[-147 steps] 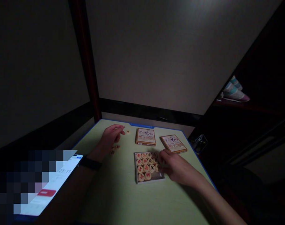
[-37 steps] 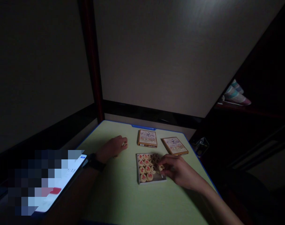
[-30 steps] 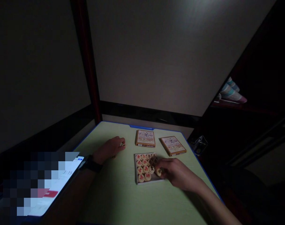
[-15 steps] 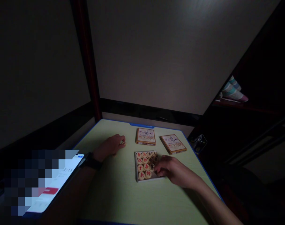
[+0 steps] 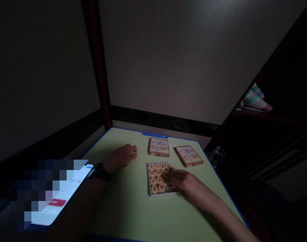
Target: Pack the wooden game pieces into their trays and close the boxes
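My right hand [image 5: 185, 185] is over the right part of an open shallow box [image 5: 149, 183]. Its fingers are closed on a Chinese chess piece [image 5: 165, 180] that they partly cover. Rows of round wooden pieces lie face up in the box, red-marked ones such as this Chinese chess piece [image 5: 161, 188] on the left, dark-marked ones toward the right. Bare box floor shows at the near right corner. At the left of the table, my left hand [image 5: 122, 156] is curled round a Chinese chess piece [image 5: 135, 154]. Another piece [image 5: 125, 166] lies beneath that hand, mostly hidden.
Two closed Chinese chess boxes, one box [image 5: 159, 147] and a second box [image 5: 188, 155], lie behind the open one. A lit phone [image 5: 65, 196] is at the left edge of the light green, blue-rimmed table [image 5: 133, 208]. Walls stand behind and to the left.
The whole view has shifted slightly. My right hand's fingers have moved a little over the box and closed more on the piece. The left hand keeps its place on the table.
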Available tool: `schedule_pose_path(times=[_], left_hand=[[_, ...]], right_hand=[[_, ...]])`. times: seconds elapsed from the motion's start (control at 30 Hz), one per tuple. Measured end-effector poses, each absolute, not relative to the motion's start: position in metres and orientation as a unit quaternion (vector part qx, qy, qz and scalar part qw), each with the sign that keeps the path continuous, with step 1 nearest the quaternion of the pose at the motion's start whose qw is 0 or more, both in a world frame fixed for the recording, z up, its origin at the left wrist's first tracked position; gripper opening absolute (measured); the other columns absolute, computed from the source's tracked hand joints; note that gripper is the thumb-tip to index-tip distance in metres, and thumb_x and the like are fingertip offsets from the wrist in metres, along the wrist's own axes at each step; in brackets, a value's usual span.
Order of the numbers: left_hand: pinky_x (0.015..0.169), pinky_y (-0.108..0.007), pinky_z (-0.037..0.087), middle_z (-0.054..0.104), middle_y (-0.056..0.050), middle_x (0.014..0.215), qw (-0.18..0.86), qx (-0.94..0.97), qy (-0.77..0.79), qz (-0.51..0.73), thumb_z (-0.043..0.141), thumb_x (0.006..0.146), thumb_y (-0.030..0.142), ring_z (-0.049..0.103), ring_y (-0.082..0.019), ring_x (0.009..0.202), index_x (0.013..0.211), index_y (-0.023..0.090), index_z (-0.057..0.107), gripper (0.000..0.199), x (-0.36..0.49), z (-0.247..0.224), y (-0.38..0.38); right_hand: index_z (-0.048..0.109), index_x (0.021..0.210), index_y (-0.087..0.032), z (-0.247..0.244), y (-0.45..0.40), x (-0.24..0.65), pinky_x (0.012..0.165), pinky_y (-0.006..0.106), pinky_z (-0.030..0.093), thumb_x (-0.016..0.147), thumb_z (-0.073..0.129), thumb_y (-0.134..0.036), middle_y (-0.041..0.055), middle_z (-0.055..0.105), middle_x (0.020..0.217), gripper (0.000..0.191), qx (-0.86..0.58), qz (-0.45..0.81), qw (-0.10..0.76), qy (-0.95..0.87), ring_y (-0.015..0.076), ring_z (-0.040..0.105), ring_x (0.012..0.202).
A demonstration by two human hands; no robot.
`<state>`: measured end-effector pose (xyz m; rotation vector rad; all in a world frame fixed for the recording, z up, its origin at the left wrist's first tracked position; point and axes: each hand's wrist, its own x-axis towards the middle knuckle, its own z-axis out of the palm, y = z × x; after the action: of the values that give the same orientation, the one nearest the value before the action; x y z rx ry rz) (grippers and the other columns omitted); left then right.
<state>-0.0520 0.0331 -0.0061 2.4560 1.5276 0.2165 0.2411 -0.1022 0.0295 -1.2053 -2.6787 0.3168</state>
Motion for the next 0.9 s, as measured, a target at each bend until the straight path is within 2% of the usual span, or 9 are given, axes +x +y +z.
schedule_pose_path(times=[0.13,0.23,0.47,0.67,0.8,0.9], left_hand=[[0.079,-0.029,0.045,0.060,-0.004,0.091,0.122,0.844,0.516,0.083,0.052,0.086,0.031,0.061,-0.019,0.084,0.096,0.020,0.063,0.018,-0.052,-0.005,0.032],[0.078,-0.028,0.045,0.061,-0.005,0.092,0.124,0.842,0.519,0.083,0.053,0.085,0.030,0.061,-0.019,0.084,0.097,0.020,0.063,0.018,-0.051,-0.003,0.031],[0.078,-0.028,0.045,0.062,-0.005,0.092,0.129,0.837,0.527,0.075,0.053,0.085,0.030,0.063,-0.019,0.085,0.097,0.019,0.064,0.019,-0.050,0.001,0.028],[0.077,-0.027,0.046,0.061,-0.004,0.091,0.121,0.838,0.527,0.080,0.052,0.085,0.030,0.063,-0.018,0.082,0.097,0.020,0.064,0.019,-0.050,-0.002,0.029],[0.077,-0.028,0.045,0.062,-0.004,0.091,0.123,0.839,0.525,0.078,0.052,0.085,0.031,0.063,-0.018,0.082,0.096,0.020,0.064,0.020,-0.049,0.000,0.029],[0.077,-0.028,0.045,0.062,-0.005,0.092,0.126,0.836,0.528,0.072,0.053,0.085,0.031,0.063,-0.019,0.083,0.096,0.020,0.064,0.020,-0.050,-0.001,0.030]], right_hand=[[0.073,0.104,-0.023,0.031,-0.104,0.246,0.076,0.025,0.045,0.082,0.048,0.008,0.0046,0.072,0.094,0.045,-0.409,0.130,0.094,-0.898,0.0161,0.065,0.086],[0.072,0.098,-0.021,0.029,-0.104,0.248,0.071,0.024,0.043,0.081,0.048,0.009,0.0037,0.070,0.087,0.042,-0.410,0.128,0.090,-0.899,0.0154,0.063,0.080],[0.069,0.089,-0.018,0.033,-0.103,0.245,0.076,0.028,0.043,0.081,0.050,0.007,0.0048,0.067,0.085,0.033,-0.403,0.137,0.110,-0.898,0.0179,0.060,0.086],[0.066,0.074,-0.019,0.031,-0.097,0.248,0.073,0.027,0.041,0.076,0.047,0.010,0.0002,0.064,0.074,0.035,-0.361,0.183,0.114,-0.907,0.0151,0.057,0.078],[0.068,0.070,-0.018,0.026,-0.094,0.248,0.077,0.028,0.044,0.077,0.051,0.010,0.0024,0.066,0.084,0.034,-0.361,0.172,0.151,-0.904,0.0161,0.060,0.087],[0.074,0.077,-0.019,0.025,-0.093,0.252,0.078,0.028,0.046,0.077,0.053,0.009,0.0041,0.067,0.093,0.035,-0.374,0.159,0.159,-0.900,0.0166,0.061,0.092]])
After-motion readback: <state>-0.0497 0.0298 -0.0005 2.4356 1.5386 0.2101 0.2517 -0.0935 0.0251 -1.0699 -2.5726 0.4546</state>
